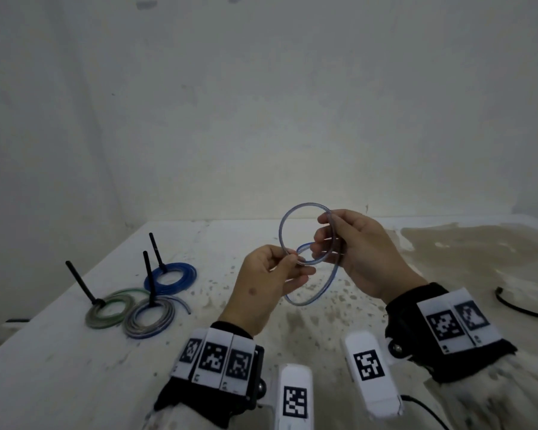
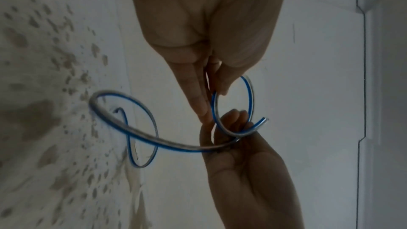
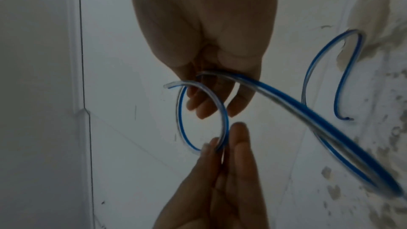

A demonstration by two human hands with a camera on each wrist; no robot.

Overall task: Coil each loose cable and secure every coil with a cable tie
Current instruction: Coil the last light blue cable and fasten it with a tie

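Clear tubing with a blue stripe, the loose cable [image 1: 305, 231], is held in the air above the worktop [image 1: 59, 367] between both hands, bent into a round loop with a smaller loop inside it and a tail curving down toward the person. The left hand [image 1: 263, 287] pinches the cable between thumb and forefinger at the lower left of the loop, the other fingers curled loosely beneath. The right hand [image 1: 359, 252] has its fingers curled round the right side of the loop, thumb on top, so the strands pass through its grasp. In the left wrist view one cut end of the cable [image 2: 265, 120] pokes out just past the right hand's fingers [image 2: 233, 116], and the rest sweeps away in a long curve over the stained surface. In the right wrist view the same small loop [image 3: 222, 111] runs from the right hand down to the left hand's fingertips [image 3: 212, 145], which close on it. Well to the left on the worktop lie three finished coils close together: a blue coil [image 1: 171, 278] furthest back, a green coil [image 1: 110, 309] and a grey-blue coil [image 1: 151, 318] touching it, each with a black cable tie [image 1: 149, 279] standing up from it. A black cord [image 1: 524, 307] lies at the right edge.
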